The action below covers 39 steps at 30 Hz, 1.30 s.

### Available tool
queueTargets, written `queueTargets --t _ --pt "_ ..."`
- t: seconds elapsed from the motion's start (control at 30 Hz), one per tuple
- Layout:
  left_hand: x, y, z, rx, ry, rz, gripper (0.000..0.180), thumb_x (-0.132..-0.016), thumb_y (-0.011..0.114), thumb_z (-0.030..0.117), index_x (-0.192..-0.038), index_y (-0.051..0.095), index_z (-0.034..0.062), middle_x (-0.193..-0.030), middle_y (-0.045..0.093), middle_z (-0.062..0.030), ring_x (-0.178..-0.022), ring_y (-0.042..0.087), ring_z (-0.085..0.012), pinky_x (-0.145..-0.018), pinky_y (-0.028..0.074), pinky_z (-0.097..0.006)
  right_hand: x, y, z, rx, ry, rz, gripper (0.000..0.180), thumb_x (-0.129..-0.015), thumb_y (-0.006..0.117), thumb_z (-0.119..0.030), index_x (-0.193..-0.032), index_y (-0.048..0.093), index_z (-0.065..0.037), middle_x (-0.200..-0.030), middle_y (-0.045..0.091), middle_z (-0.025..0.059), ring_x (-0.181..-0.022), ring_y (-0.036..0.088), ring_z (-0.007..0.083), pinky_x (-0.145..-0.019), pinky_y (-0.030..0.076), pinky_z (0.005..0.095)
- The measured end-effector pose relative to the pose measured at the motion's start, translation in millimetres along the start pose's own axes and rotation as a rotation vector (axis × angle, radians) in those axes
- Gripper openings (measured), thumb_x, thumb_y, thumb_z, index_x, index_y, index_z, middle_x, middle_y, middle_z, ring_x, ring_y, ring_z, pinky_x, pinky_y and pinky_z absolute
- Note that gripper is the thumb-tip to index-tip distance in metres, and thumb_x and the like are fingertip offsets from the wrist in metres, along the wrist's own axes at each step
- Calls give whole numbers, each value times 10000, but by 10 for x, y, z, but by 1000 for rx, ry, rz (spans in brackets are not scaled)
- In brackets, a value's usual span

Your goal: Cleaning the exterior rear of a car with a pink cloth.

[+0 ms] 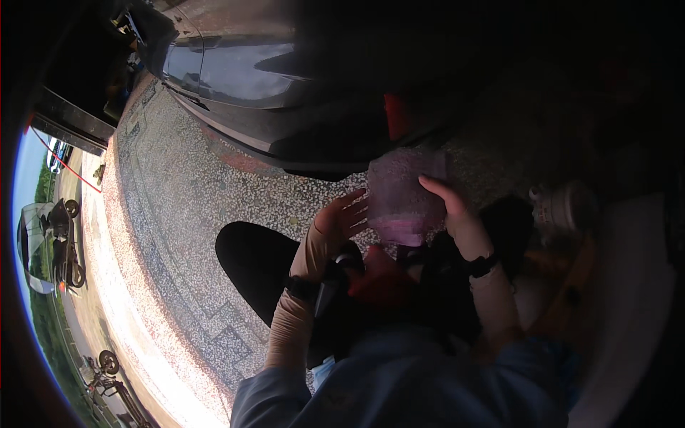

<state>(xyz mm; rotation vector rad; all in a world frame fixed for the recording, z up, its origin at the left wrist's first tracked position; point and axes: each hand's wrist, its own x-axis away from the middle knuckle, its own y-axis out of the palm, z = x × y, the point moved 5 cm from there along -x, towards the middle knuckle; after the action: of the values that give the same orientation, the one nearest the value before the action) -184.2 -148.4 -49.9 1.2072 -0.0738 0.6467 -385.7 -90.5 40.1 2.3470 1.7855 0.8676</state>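
Note:
A pale pink-purple cloth point(407, 196), folded into a flat pad, is held up in front of my knees, just below the dark car's bumper point(314, 139). My right hand point(453, 207) grips its right edge, the thumb lying over the face and the other fingers hidden behind. Beside the cloth's left edge, my left hand point(346, 215) has its fingers spread. Whether those fingertips touch the cloth is hard to make out. Both forearms wear beige sleeves with dark bands at the wrists.
The car body curves overhead, with a red reflector point(397, 116) above the cloth. Speckled stone flooring point(185, 207) runs left to a sunlit strip, where motorcycles point(68, 242) stand. In shade at right is a pale rounded object point(567, 207) I cannot identify.

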Motion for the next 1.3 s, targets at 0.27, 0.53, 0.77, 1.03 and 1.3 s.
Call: queueTargets --t 0.27,0.53,0.77,1.03,1.3 --pt "-183 -46 -398 -313 -115 -35 466 -888 487 235 -1308 368 74 -1323 436 -127 -1195 448 -222 -983 373 -364 486 69 -1469 366 -1020 504 448 -755 687 -66 -1163 510 -9 -1170 520 78 -1065 499 162 -910 412 321" --pt "-433 -69 -969 -380 -305 7 474 -856 512 126 -1309 374 88 -1267 484 -90 -1049 520 -199 -828 437 -338 -351 476 -1061 1302 -1520 570 520 -669 727 -224 -1159 573 -146 -1382 294 191 -1229 293 475 -987 313 518" --pt "-372 -541 -904 -741 -77 -186 359 -888 456 86 -1247 465 86 -1255 495 -58 -1144 474 -177 -947 396 -340 -623 289 -525 1207 -1533 498 411 -676 741 -222 -1065 626 -152 -1379 299 211 -1235 284 491 -989 322 559" --pt "-559 -395 -1009 -640 36 -221 384 -893 447 113 -1271 420 49 -1219 522 -99 -1088 525 -194 -828 441 -319 -768 -72 -244 1111 -1367 411 402 -685 718 -100 -1074 620 -139 -1358 345 159 -1210 355 416 -994 350 490" --pt "-402 -365 -971 -313 -185 -84 384 -904 429 159 -1276 413 63 -1216 526 -93 -1066 529 -181 -835 440 -306 -970 -287 179 452 -933 99 524 -680 669 47 -1164 554 -120 -1345 350 112 -1246 338 289 -1021 346 362"
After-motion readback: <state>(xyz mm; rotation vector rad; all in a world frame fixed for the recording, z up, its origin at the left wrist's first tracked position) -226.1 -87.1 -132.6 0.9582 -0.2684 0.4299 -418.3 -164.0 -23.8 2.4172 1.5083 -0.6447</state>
